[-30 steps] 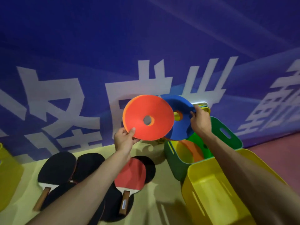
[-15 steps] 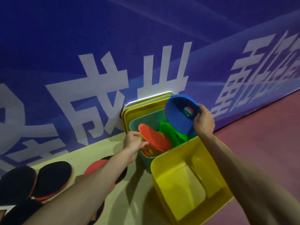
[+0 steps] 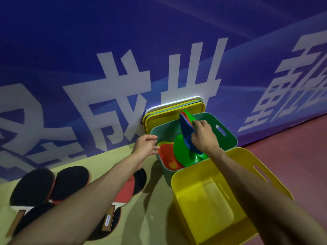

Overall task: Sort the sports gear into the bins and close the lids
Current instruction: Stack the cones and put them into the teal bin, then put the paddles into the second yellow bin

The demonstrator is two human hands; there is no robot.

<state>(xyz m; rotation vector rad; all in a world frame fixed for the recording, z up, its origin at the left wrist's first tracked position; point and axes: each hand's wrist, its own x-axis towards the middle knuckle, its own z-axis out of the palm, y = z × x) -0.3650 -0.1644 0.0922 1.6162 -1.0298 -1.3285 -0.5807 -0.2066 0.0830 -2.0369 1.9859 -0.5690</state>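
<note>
Orange disc (image 3: pixel 168 154) now down in green bin (image 3: pixel 230 138), freed from left hand (image 3: pixel 146 147), open; blue disc (image 3: pixel 185 131) gripped in right hand (image 3: pixel 203 137), likely next in.

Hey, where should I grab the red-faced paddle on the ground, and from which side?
Take the red paddle by its wooden handle, coming down from the near side: it lies flat, red face up, with the handle pointing back toward you and its top bare.
</note>
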